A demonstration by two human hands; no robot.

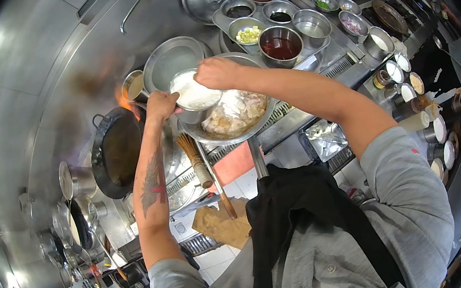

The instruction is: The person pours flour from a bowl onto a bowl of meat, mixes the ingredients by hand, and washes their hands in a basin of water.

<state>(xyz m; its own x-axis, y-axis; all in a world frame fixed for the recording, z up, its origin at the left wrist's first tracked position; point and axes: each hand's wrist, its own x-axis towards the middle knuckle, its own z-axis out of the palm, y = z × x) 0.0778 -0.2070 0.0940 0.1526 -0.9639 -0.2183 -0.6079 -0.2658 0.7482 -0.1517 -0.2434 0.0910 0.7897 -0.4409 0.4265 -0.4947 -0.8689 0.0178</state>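
Observation:
My left hand grips the left rim of a small metal bowl of white powder, held tilted over a larger metal basin. At the bowl's far right edge, my right hand is closed, fingers curled down by the powder; what they hold is hidden. Pale pieces of raw meat lie in the basin with liquid around them, and white powder covers part of them. A bamboo brush and a wooden-handled metal tool rest close to the basin's near side.
Flames rise beside a black wok of dark liquid on the left. Behind the basin stand a wide metal bowl, a pot of red-brown liquid and a bowl of chopped pale-green pieces. Several seasoning containers line the right.

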